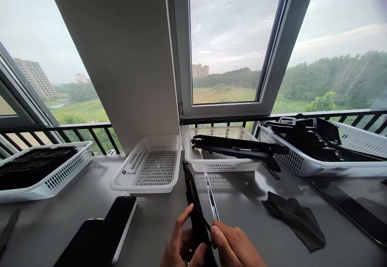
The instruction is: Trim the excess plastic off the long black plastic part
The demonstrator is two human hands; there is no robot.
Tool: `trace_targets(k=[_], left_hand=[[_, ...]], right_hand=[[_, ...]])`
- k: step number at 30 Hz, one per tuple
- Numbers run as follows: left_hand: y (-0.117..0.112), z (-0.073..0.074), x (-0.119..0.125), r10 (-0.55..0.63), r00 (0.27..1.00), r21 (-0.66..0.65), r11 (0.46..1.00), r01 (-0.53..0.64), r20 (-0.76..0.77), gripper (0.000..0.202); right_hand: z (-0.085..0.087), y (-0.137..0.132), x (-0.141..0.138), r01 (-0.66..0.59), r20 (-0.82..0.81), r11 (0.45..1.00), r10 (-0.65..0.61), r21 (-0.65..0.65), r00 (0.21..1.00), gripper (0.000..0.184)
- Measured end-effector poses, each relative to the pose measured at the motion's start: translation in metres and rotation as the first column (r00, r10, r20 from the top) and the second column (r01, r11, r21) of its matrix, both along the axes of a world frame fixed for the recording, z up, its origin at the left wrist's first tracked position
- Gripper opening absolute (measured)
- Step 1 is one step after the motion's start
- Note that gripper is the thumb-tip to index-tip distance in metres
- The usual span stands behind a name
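Left hand clamps a black trim piece; right hand pinches a slim metal strip; seemingly mid-handling; next wants steadiness.

White plastic baskets, one at center right heaped with black parts, line a gray worktable across the lower half of the frame in what appears to be an upstairs workshop, where a window at upper center overlooks a field and distant trees.
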State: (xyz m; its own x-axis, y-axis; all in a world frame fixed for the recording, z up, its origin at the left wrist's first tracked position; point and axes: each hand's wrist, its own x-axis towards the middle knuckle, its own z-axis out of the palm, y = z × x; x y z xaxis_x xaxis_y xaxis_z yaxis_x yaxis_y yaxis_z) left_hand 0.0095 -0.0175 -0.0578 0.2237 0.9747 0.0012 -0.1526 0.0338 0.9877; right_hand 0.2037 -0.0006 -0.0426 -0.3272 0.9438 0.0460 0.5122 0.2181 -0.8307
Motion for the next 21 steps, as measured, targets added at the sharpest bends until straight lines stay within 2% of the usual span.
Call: trace_targets(k=[3,6,9,14,21], left_hand=[[0.000,0.005,0.000,-0.013,0.999,0.025,1.000,0.014,-0.029,0.096],[0.000,0.009,-0.001,0.026,0.999,0.049,0.999,-0.025,-0.024,0.095],[0.001,0.013,-0.003,0.026,1.000,0.010,1.000,-0.026,0.015,0.094],[0.004,0.015,-0.008,-0.034,0.998,-0.081,0.996,0.039,0.057,0.092],[0.014,0.014,-0.016,-0.132,0.991,-0.068,0.989,0.132,0.014,0.089]], right_hand=[[0.005,0.000,0.000,-0.030,-0.014,0.999,0.029,-0.029,0.999,0.072],[0.007,0.000,0.001,-0.112,-0.033,0.993,0.111,-0.036,0.993,0.071],[0.011,0.000,0.006,-0.139,-0.002,0.990,0.139,-0.024,0.990,0.070],[0.023,0.001,0.017,-0.117,0.000,0.993,0.117,-0.016,0.993,0.064],[0.033,0.008,0.018,-0.197,0.060,0.979,0.194,0.049,0.979,0.071]])
